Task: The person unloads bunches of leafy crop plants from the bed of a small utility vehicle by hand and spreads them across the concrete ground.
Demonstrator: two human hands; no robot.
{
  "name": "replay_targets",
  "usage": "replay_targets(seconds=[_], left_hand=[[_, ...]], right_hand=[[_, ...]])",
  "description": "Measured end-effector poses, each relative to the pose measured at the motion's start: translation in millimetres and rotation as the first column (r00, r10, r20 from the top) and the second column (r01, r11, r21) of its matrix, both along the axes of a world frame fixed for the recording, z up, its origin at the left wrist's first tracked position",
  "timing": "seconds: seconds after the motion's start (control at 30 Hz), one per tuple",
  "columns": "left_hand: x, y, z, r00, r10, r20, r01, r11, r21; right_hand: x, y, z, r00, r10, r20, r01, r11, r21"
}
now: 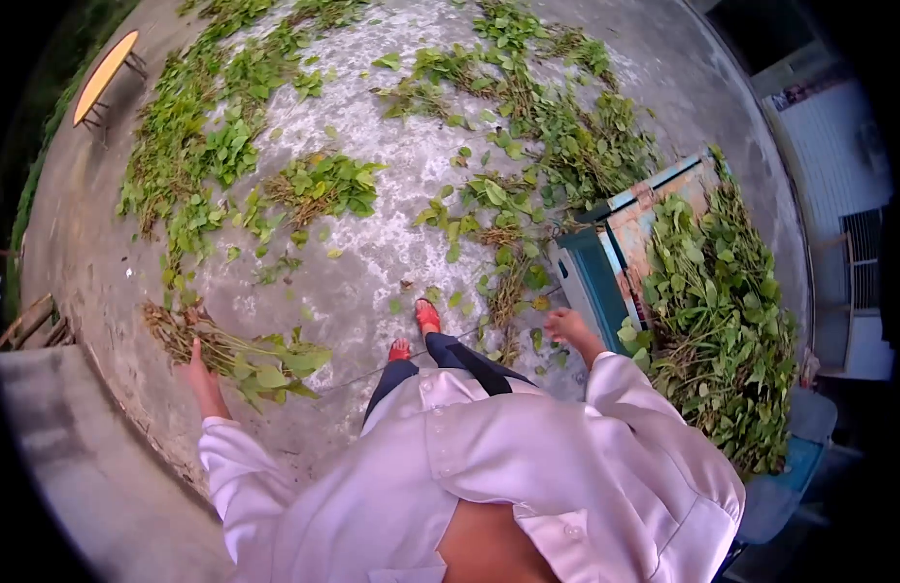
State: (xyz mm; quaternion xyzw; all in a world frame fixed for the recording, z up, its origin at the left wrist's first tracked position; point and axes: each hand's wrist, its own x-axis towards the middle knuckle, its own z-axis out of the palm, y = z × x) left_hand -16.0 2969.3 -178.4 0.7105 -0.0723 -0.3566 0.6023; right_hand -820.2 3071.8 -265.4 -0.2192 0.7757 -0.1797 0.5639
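Off to the left, my left hand (203, 377) is closed around a bunch of leafy plant stalks (265, 361). Its brown, stringy ends point left and its broad green leaves point right, low over the concrete. On the other side, my right hand (570, 328) holds nothing, its fingers loosely bent. It is nearest to a green and rust-coloured metal trailer or cart (605, 277), apart from its front panel. A large heap of the same leafy plants (714, 301) fills the bed of this vehicle.
Cut plants lie in rows on the concrete ground (372, 253), with a thick row (212, 136) at the left and another (576, 126) ahead right. A small clump (323, 185) lies between them. A yellow-topped table (108, 76) stands far left. Wood pieces (32, 325) lie near a low ledge.
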Motion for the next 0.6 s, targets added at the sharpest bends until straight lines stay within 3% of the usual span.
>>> replay_targets(seconds=[0.03, 0.07, 0.1, 0.13, 0.17, 0.2, 0.3, 0.33, 0.37, 0.4, 0.43, 0.47, 0.5, 0.57, 0.6], left_hand=[[23.3, -31.4, 10.3, 0.981, -0.093, 0.169, 0.044, 0.962, 0.271], [45.4, -63.0, 14.8, 0.955, -0.148, 0.258, 0.05, 0.934, 0.354], [74.2, -97.2, 6.0, 0.953, -0.221, 0.207, 0.146, 0.935, 0.324], [83.4, -125.8, 8.3, 0.903, -0.347, 0.254, 0.229, 0.887, 0.4], [63.6, -143.1, 19.2, 0.902, -0.38, 0.205, 0.313, 0.902, 0.297], [52.1, -164.7, 9.1, 0.873, -0.435, 0.219, 0.356, 0.877, 0.321], [-4.6, -216.1, -42.4, 0.784, -0.587, 0.202, 0.5, 0.789, 0.357], [-42.5, -219.7, -66.3, 0.755, -0.639, 0.148, 0.566, 0.749, 0.343], [-67.4, -225.9, -113.5, 0.686, -0.725, 0.063, 0.686, 0.674, 0.276], [-130.8, -199.2, -97.2, 0.526, -0.849, -0.049, 0.798, 0.473, 0.372], [-167.5, -187.6, -122.4, 0.385, -0.912, -0.141, 0.87, 0.308, 0.386], [-205.7, -174.5, -141.1, 0.163, -0.971, -0.175, 0.9, 0.073, 0.431], [-245.9, -161.4, -153.0, 0.033, -0.972, -0.231, 0.867, -0.087, 0.49], [-353.1, -106.4, -107.1, 0.008, -0.973, -0.23, 0.845, -0.116, 0.521], [-393.7, -88.5, -99.2, -0.022, -0.969, -0.245, 0.865, -0.142, 0.482]], right_hand=[[16.6, -2.8, 15.0, 0.995, -0.09, 0.051, 0.091, 0.995, -0.033], [33.2, 1.1, 27.2, 0.99, -0.134, 0.04, 0.136, 0.989, -0.062], [46.6, 12.4, 26.5, 0.987, -0.153, 0.05, 0.157, 0.984, -0.082], [57.0, 25.8, 24.3, 0.986, -0.157, 0.063, 0.163, 0.982, -0.097], [69.4, 43.3, 25.1, 0.996, -0.086, 0.029, 0.088, 0.992, -0.092], [79.9, 66.0, 26.2, 1.0, -0.008, -0.001, 0.008, 0.997, -0.081], [96.2, 147.3, -0.4, 0.921, 0.25, -0.299, -0.273, 0.962, -0.035], [98.5, 173.8, -9.3, 0.937, 0.19, -0.294, -0.188, 0.982, 0.036], [97.6, 202.9, -16.8, 0.947, 0.133, -0.291, -0.106, 0.989, 0.108], [96.2, 230.9, -22.4, 0.955, 0.077, -0.286, -0.026, 0.984, 0.178], [92.3, 257.3, -24.2, 0.929, 0.035, -0.368, 0.033, 0.984, 0.176], [86.7, 284.4, -25.2, 0.895, -0.003, -0.447, 0.09, 0.981, 0.172], [82.0, 308.8, -24.6, 0.853, -0.038, -0.521, 0.144, 0.976, 0.164], [59.8, 345.3, -16.6, 0.793, -0.253, -0.554, 0.391, 0.909, 0.144], [45.3, 360.3, -14.7, 0.739, -0.272, -0.616, 0.431, 0.894, 0.123]])
